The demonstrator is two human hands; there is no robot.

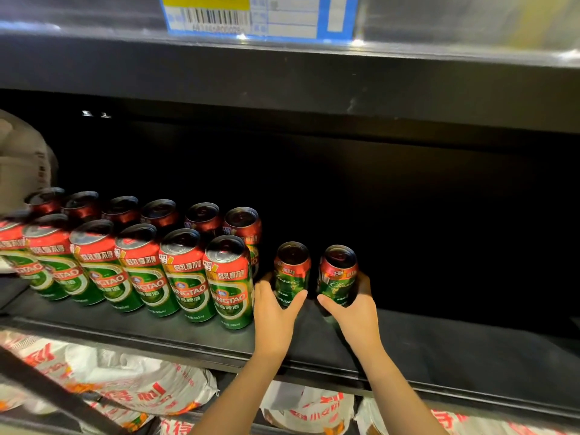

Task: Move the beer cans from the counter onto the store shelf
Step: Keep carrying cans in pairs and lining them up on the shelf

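- Fingers (pixel 266 282) of the left hand (pixel 273 312) are being curled round the left can (pixel 291 271); the thumb is being pressed across its lower front.
- Right hand (pixel 354 309) is being wrapped round the right can (pixel 337 274), thumb on the near side, fingertips showing at the can's right edge.
- Both cans are being held upright, side by side, a narrow gap between them, low over the dark shelf (pixel 439 350); whether their bases are touching the deck cannot be told, as the hands are hiding them.
- Held cans are being kept just right of the stocked cans (pixel 150 265), which are being shown in two rows, red tops and green bodies, leaning left in the wide-angle view.
- Left can is being held near the last front-row can (pixel 229 281), not touching it.
- Both forearms are being extended over the shelf's front lip from below.
- Price label (pixel 257 17) with a barcode is being displayed on the upper shelf edge.
- White printed bags (pixel 125 381) are being stored on the level underneath.
- Pale packaging (pixel 22 158) is being seen at the far left, behind the cans.
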